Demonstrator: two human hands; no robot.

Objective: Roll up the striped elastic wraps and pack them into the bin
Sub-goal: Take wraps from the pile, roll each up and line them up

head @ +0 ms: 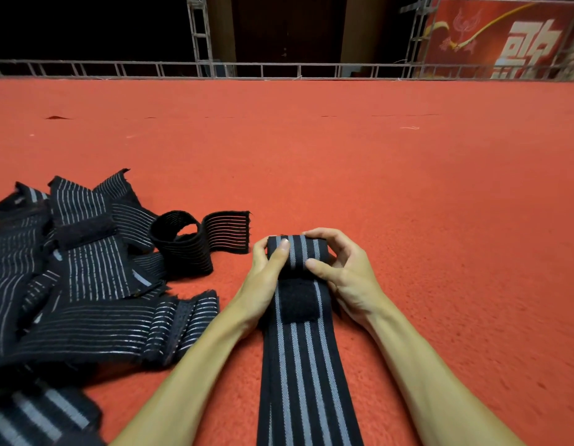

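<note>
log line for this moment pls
step: rolling wrap | left grip: on wrap | right grip: on wrap | tail: flat on carpet | pile: loose wraps, left | bin: not in view

Soft, fairly bright overhead light is falling on the red carpet (343,175), leaving faint shadows. Stripes on the heaped wraps (86,272) are glinting. Behind the metal rail (279,66) the background is sinking into darkness; wide-angle distortion is bending the edges, the lower corners blurring.

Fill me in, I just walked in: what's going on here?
A person works on a red carpet with one striped elastic wrap. The left hand and right hand grip its rolled end; the unrolled rest, with a black fastener patch, lies flat toward them. A pile of loose wraps lies at left.
</note>
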